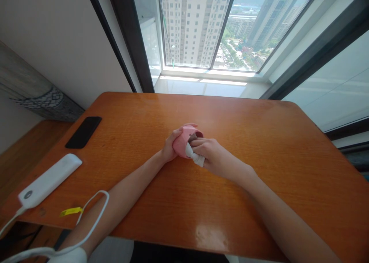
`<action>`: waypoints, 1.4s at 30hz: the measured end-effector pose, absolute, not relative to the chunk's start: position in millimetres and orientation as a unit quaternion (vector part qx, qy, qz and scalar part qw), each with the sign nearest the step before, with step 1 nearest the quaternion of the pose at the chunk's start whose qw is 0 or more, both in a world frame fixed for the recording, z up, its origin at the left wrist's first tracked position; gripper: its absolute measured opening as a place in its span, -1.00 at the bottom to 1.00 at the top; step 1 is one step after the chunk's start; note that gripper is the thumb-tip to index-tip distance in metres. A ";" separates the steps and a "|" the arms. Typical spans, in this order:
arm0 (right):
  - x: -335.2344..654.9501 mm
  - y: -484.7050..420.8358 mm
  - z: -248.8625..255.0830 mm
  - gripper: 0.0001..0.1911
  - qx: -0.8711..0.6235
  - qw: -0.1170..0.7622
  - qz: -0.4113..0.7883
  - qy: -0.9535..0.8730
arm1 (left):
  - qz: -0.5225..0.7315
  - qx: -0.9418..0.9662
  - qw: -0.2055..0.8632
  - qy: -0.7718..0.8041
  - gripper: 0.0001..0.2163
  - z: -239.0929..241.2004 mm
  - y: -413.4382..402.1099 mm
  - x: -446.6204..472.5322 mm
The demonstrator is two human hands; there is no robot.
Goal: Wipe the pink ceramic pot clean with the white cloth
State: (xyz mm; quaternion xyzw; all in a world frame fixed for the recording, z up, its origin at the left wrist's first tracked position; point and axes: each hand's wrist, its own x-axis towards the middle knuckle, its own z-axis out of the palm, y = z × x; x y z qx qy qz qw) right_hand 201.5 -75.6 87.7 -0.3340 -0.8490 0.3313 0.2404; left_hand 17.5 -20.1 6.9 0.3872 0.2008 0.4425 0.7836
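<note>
A pink cup (181, 143) lies tilted on its side over the middle of the table, its opening turned to the right. My left hand (169, 147) is wrapped round its outer wall from the left, thumb on top. At the opening, my right hand (213, 154) grips a crumpled white cloth or tissue (196, 157), part of which hangs below the fingers. The right fingertips reach into the cup's mouth, so their ends are partly hidden. Something dark grey shows just inside the rim; I cannot make out what it is.
On the wooden table (245, 132), a black phone (83, 132) lies at the far left. Nearer is a long white device (50, 180) with a cable. A white cord (99, 213) with a yellow tag (71, 211) loops by my left forearm. A window (201, 32) stands beyond the table.
</note>
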 end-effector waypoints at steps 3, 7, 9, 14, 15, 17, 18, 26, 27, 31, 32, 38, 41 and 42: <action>200.1 -78.0 90.6 -0.70 -0.359 0.240 0.341 -0.835 | 0.449 0.381 0.782 0.206 -0.37 7.2 -20.8 17.8; 194.4 -82.9 96.2 -0.78 -0.439 0.295 0.552 -0.644 | 0.460 0.385 0.773 0.208 -0.38 6.4 -21.8 19.3; 191.4 -81.8 98.9 -0.95 -0.470 0.359 0.662 -0.461 | 0.466 0.398 0.764 0.201 -0.38 3.7 -21.8 20.8; 187.5 -72.5 101.2 -0.70 -0.482 0.460 0.736 -0.119 | 0.520 0.478 0.678 0.202 -0.42 -6.8 -21.4 22.4; 187.6 -71.6 100.2 -0.72 -0.481 0.465 0.736 -0.105 | 0.528 0.498 0.657 0.204 -0.42 -8.3 -21.6 22.0; 187.6 -71.8 96.2 -0.75 -0.473 0.475 0.733 -0.114 | 0.539 0.526 0.625 0.207 -0.40 -9.9 -22.3 20.9; 187.3 -72.8 93.3 -0.76 -0.467 0.481 0.730 -0.133 | 0.543 0.532 0.615 0.209 -0.40 -10.1 -22.6 20.3; 190.2 -78.5 73.7 -0.81 -0.405 0.401 0.550 -0.611 | 0.495 0.429 0.732 0.188 -0.44 2.7 -23.2 18.6; 193.0 -77.3 74.3 -0.75 -0.374 0.365 0.485 -0.701 | 0.477 0.423 0.748 0.185 -0.44 5.0 -23.1 18.3; 201.3 -73.3 81.2 -0.72 -0.300 0.229 0.232 -0.897 | 0.427 0.418 0.783 0.173 -0.42 11.0 -22.5 17.1; 201.5 -73.6 83.0 -0.73 -0.301 0.202 0.200 -0.910 | 0.426 0.412 0.786 0.174 -0.41 11.7 -22.2 16.7; 194.2 -81.1 86.0 -0.72 -0.356 0.174 0.188 -0.899 | 0.443 0.335 0.804 0.211 -0.41 12.1 -18.2 14.4; 193.9 -80.6 81.6 -0.74 -0.390 0.184 0.194 -0.881 | 0.446 0.325 0.806 0.213 -0.37 10.9 -16.8 14.9; 194.5 -79.5 80.2 -0.76 -0.401 0.191 0.209 -0.871 | 0.449 0.326 0.804 0.213 -0.34 10.2 -16.7 15.5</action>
